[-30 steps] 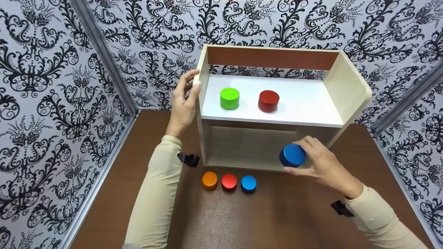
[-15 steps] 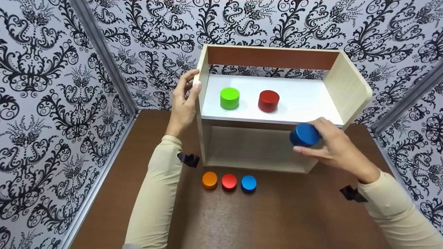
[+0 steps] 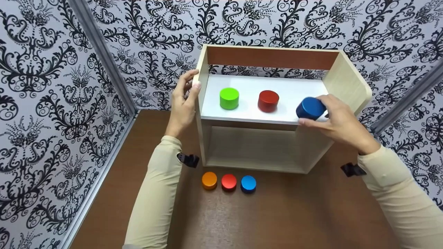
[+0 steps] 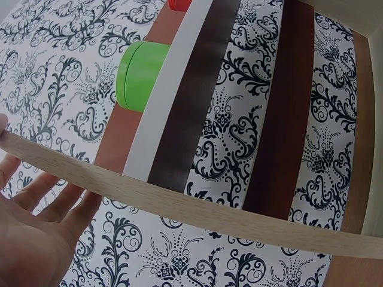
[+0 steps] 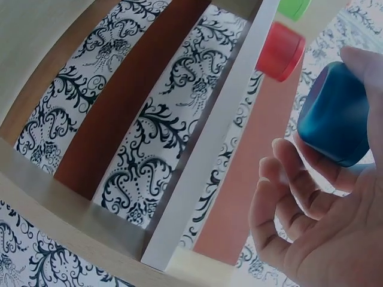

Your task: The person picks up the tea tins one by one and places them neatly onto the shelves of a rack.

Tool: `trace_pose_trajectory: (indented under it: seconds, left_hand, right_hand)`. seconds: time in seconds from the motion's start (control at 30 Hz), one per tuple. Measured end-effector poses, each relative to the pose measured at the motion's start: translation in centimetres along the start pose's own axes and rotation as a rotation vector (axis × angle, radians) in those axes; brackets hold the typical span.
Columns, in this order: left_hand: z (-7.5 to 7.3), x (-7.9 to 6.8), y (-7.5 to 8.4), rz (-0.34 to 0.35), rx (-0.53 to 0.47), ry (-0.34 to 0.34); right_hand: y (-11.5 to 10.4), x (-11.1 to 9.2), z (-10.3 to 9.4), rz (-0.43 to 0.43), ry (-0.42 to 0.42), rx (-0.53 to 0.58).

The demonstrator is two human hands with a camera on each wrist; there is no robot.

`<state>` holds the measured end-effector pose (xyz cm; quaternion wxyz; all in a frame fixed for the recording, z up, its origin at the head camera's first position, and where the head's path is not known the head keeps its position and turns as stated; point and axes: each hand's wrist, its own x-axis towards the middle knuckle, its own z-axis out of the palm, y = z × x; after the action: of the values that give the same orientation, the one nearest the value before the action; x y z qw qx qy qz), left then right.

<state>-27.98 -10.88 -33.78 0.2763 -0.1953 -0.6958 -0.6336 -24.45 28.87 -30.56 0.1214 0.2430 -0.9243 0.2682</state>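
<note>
My right hand [image 3: 341, 121] pinches a large dark blue cylinder [image 3: 310, 108] between thumb and fingers, over the right part of the white upper shelf near its front edge. In the right wrist view the blue cylinder [image 5: 338, 113] sits between thumb and forefinger, the other fingers loosely bent. On the same shelf stand a green cylinder [image 3: 229, 99] at the left and a dark red cylinder [image 3: 268, 101] in the middle. My left hand [image 3: 183, 100] grips the front edge of the left side panel [image 3: 201, 114] of the wooden shelf unit, its thumb on the edge.
Three smaller cylinders, orange [image 3: 209, 181], red [image 3: 228, 182] and blue [image 3: 248, 184], stand in a row on the brown table [image 3: 238, 221] before the unit. The right side panel [image 3: 349, 79] rises beside my right hand. Patterned walls [image 3: 62, 103] enclose the table.
My right hand has lifted the blue cylinder from in front of the lower compartment up over the upper shelf, moving slightly right. My left hand stays on the side panel.
</note>
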Motion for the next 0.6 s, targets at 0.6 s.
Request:
trace_pose_trajectory:
  seconds: [0.6]
  left_hand:
    - [-0.1,0.1,-0.1,0.009,-0.005,-0.009]
  right_hand:
    - [2.0,2.6,0.8,0.207,-0.12,-0.063]
